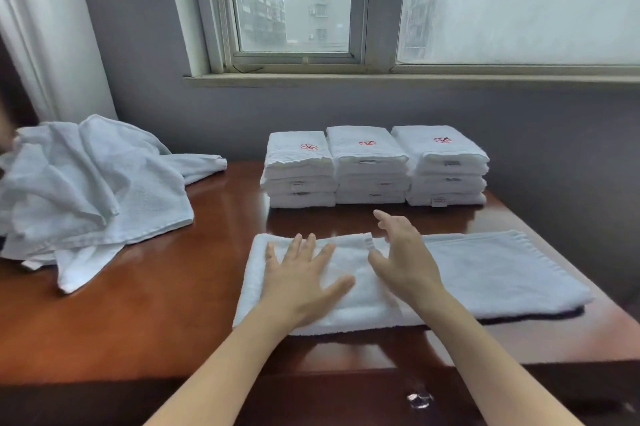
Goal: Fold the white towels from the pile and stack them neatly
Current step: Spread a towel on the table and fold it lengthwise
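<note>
Three stacks [369,165], one pile [86,190]; left hand [301,273] presses one towel [502,273].

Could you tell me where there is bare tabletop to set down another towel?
Bare table lies between the unfolded pile and the towel being folded, and along the front edge. Three stacks crowd the back right.

Three towel stacks [372,165] are set behind a half-folded towel [485,273] on the table [156,304]; the unfolded pile [86,193] is left.
</note>
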Motion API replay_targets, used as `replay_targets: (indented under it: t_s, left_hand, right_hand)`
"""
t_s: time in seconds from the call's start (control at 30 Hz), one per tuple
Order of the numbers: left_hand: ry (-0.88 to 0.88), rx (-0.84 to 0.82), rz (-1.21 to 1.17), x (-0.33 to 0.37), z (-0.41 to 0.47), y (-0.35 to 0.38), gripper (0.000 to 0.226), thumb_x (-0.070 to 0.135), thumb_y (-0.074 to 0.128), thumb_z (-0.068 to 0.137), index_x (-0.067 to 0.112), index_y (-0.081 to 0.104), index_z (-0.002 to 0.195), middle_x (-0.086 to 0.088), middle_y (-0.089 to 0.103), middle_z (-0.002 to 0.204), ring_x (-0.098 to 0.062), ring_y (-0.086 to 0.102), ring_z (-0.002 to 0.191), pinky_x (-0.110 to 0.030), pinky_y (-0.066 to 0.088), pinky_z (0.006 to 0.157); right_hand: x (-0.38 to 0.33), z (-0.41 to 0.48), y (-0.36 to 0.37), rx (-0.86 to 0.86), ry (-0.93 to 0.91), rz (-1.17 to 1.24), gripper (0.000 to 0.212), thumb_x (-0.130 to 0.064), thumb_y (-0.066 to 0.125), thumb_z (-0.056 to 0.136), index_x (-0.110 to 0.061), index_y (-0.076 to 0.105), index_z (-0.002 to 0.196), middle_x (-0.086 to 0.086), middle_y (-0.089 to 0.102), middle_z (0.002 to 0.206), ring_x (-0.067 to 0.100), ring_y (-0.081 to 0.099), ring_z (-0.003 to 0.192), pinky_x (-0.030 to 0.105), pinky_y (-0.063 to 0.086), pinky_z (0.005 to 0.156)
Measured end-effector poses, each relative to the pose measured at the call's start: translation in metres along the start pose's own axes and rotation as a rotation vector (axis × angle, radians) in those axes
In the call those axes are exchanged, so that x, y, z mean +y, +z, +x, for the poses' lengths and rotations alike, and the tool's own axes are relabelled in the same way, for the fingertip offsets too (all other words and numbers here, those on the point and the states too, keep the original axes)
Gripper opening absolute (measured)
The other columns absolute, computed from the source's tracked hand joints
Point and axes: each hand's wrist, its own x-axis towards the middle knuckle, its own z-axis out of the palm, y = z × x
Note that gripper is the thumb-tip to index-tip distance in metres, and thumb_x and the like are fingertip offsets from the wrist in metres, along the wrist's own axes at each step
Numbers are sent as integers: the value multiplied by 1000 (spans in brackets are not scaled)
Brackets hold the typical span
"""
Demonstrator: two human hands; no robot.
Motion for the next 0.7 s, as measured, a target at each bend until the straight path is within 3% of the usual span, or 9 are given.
replay_targets:
  t_s: [0.1,0.17,0.23,0.37,0.7]
  left_hand:
    - [0,-4,14,-2,0,-1,102,95,0,65,45,2,154,5,-6,165,-14,-13,151,-60,-16,115]
    - [-6,5,26,-8,-1,-1,108,97,-4,59,46,3,153,5,-5,165,-15,-12,151,-61,-13,115]
    - [-21,22,38,-18,-3,-1,110,99,-4,57,47,4,153,6,-4,165,-16,-11,151,-61,-14,115]
    - [-53,41,48,-48,-9,-3,111,102,-5,55,50,3,152,7,-3,165,-17,-11,151,-61,-15,114]
    - [-74,5,32,-110,-26,-19,109,101,-3,57,49,5,152,8,0,165,-13,-7,151,-57,-9,118]
  right_hand:
    - [1,-4,6,-193,-107,-59,48,-25,48,99,-25,43,147,-8,40,153,7,27,144,30,24,116]
    - [5,-7,11,-374,-94,-168,50,-34,36,104,-23,32,152,-6,22,162,7,9,150,37,4,123]
    - [6,-10,18,-427,-87,-229,56,-44,26,104,-25,19,156,-7,10,165,4,0,150,37,-6,122]
    - [-12,-10,40,-421,-117,-262,59,-49,19,104,-26,11,157,-8,4,165,5,-5,150,37,-10,121]
    - [-62,-4,92,-403,-138,-252,60,-48,18,103,-24,12,157,-5,6,165,8,-1,151,40,-8,121]
